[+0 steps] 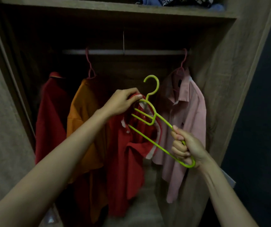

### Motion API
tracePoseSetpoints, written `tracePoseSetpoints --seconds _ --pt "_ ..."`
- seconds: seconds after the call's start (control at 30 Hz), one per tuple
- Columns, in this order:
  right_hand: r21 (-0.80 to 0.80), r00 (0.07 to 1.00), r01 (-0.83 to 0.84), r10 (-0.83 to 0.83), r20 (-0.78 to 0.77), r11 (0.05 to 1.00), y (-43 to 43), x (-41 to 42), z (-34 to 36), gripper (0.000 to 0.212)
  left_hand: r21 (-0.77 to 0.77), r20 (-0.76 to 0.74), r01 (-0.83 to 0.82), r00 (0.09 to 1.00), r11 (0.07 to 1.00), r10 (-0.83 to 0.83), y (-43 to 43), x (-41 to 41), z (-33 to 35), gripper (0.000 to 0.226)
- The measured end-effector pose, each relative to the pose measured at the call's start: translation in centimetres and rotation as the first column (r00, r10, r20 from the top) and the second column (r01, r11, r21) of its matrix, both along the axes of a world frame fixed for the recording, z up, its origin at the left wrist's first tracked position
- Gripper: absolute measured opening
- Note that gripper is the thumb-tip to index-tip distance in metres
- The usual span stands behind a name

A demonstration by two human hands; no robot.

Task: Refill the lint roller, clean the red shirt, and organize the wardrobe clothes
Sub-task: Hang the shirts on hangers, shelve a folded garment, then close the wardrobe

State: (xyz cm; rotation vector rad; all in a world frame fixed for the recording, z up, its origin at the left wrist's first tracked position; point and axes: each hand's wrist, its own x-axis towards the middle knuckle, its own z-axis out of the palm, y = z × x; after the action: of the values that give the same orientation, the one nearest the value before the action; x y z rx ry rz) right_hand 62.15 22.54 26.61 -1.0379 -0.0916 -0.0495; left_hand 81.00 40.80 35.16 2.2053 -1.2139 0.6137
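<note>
I face an open wardrobe. A red shirt (125,161) with a white-lined collar hangs from my left hand (123,102), which grips its collar together with the top of a lime green hanger (149,118). The hanger is tilted, hook up, lower right end down. My right hand (184,146) is curled round that lower right end. The hanger's left arm lies across the shirt's neck opening.
A rail (125,52) crosses the wardrobe. From it hang an orange shirt (85,128) and a pink shirt (187,125) on pink hangers, and a dark red shirt (51,115) at the left. Folded clothes (177,1) lie on the top shelf (115,9).
</note>
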Motion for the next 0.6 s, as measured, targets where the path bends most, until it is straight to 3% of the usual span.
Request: tracePoseSetpoints --seconds 0.1,0.17,0.23,0.27,0.33,0.4,0.43,0.47,0.5,0.6 --pt "-0.004 0.999 0.013 -0.013 0.032 1.000 -1.1 0.1 0.3 0.041 0.241 0.253 -0.056 0.968 0.969 -0.007 0.5 -0.3 1.2 0.044" --pt "-0.163 0.995 0.099 -0.091 0.051 0.982 -2.3 0.3 0.6 0.041 0.230 0.220 0.044 0.971 0.972 -0.096 0.4 -0.3 1.3 0.041" --pt "-0.378 0.951 0.306 -0.294 0.091 0.874 -3.9 0.7 1.0 0.041 0.143 0.201 0.070 0.975 0.987 -0.098 0.0 -0.4 0.8 0.032" --pt "-0.480 0.897 0.432 -0.419 0.141 0.763 -4.7 1.0 1.1 0.042 0.115 0.222 0.043 0.973 0.992 -0.068 -0.3 -0.4 0.6 0.029" --pt "-0.602 0.674 0.690 -0.660 0.332 0.401 -5.8 1.2 0.9 0.037 0.090 0.257 -0.022 0.966 0.996 -0.002 -1.0 -0.7 0.4 0.028" --pt "-0.517 0.322 0.856 -0.762 0.562 -0.020 -5.1 1.1 -0.1 0.027 0.045 0.254 -0.057 0.966 0.997 0.044 -1.7 -0.9 0.5 0.030" --pt "-0.402 0.156 0.899 -0.730 0.666 -0.175 -3.6 0.8 -1.0 0.025 0.007 0.253 -0.062 0.966 0.998 0.058 -1.9 -1.0 0.6 0.031" --pt "-0.294 0.059 0.925 -0.671 0.739 -0.243 -1.4 0.4 -1.9 0.021 -0.030 0.260 -0.060 0.963 0.998 0.066 -2.0 -1.2 0.7 0.030" --pt "-0.244 0.047 0.941 -0.621 0.783 -0.237 0.8 0.3 -3.0 0.018 -0.065 0.270 -0.052 0.960 0.997 0.068 -2.0 -1.4 0.8 0.029" --pt "-0.458 0.267 0.880 -0.668 0.695 -0.126 4.6 1.8 -6.8 0.031 -0.149 0.287 -0.024 0.956 0.989 0.066 -1.8 -2.3 1.4 0.028"
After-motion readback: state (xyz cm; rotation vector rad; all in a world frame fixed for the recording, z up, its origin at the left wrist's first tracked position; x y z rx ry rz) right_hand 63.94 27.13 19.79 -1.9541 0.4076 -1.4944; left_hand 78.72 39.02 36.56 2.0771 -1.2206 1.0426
